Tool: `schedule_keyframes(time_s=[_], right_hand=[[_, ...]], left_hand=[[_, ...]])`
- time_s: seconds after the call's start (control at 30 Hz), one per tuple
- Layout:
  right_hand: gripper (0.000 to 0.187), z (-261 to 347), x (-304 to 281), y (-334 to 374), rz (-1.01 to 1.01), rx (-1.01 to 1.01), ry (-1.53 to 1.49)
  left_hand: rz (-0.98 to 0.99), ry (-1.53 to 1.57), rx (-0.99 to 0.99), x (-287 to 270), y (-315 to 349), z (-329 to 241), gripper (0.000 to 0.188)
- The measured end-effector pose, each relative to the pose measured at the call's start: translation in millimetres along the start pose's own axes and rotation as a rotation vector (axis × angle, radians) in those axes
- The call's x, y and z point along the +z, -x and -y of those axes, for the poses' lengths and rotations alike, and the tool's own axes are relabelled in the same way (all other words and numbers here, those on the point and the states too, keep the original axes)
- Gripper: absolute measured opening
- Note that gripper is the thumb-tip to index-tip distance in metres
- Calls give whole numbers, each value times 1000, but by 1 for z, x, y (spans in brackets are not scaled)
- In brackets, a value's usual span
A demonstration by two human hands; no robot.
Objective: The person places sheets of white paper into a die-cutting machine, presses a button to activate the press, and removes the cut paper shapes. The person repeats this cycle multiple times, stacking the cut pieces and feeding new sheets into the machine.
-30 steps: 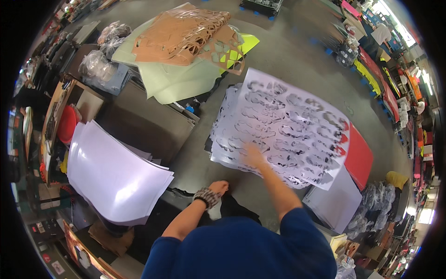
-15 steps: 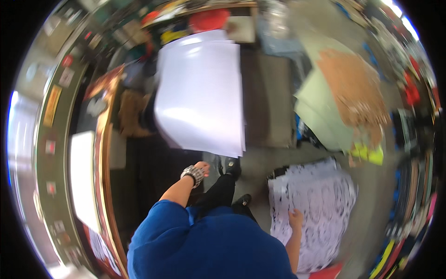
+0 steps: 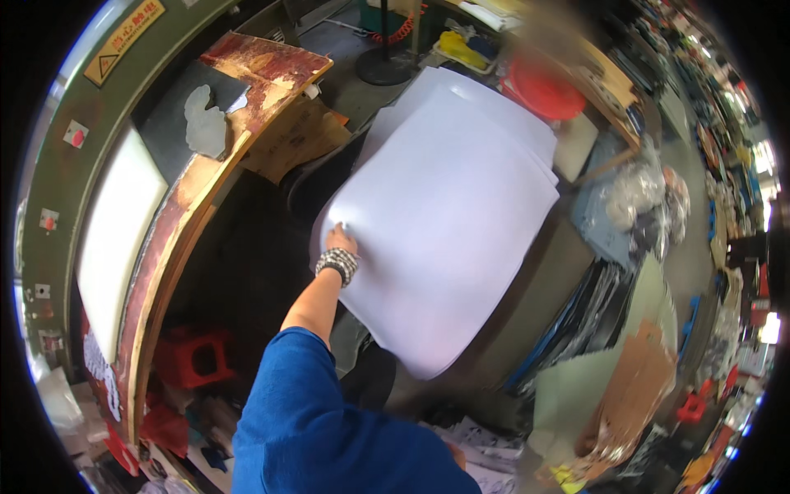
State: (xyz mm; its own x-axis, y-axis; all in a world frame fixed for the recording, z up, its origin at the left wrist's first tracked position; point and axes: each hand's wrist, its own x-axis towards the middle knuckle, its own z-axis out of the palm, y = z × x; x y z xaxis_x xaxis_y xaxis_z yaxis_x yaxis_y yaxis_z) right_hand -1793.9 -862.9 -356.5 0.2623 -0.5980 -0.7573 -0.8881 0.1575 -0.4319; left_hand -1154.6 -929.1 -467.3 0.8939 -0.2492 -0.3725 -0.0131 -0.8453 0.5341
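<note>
My left hand (image 3: 341, 241), with a checked band at the wrist, reaches onto the left part of a stack of large, smooth white sheets (image 3: 453, 206). Its fingers point away from me, and their tips touch the top sheet. A tiny greyish spot shows beside the fingertips, too small to make out. The near corner of the stack curls down. Only a sliver of my right hand (image 3: 456, 456) appears at the lower edge, beside white sheets with dark printed patterns (image 3: 485, 449). My body hides its fingers.
On the left stands a worn wooden bench (image 3: 189, 193) with a white board (image 3: 119, 230); a red stool (image 3: 193, 358) is below. A red basin (image 3: 543, 86) lies beyond the stack. At right are pale green sheets (image 3: 568, 395), brown cardboard (image 3: 634, 379) and clear plastic wrap (image 3: 634, 198).
My view has turned left. My left hand has moved forward from beside my leg onto the white stack. My right hand, earlier on the printed sheets, is now mostly out of sight.
</note>
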Motion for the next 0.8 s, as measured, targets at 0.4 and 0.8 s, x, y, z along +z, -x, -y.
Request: schedule_keyframes(time_s=[0.4, 0.8], right_hand=[[31, 81, -95, -87, -219, 116, -441], [35, 72, -79, -153, -85, 150, -129]], left_hand=[[-211, -282, 146, -30, -58, -32, 45], [-336, 8, 66, 4, -38, 37, 68]])
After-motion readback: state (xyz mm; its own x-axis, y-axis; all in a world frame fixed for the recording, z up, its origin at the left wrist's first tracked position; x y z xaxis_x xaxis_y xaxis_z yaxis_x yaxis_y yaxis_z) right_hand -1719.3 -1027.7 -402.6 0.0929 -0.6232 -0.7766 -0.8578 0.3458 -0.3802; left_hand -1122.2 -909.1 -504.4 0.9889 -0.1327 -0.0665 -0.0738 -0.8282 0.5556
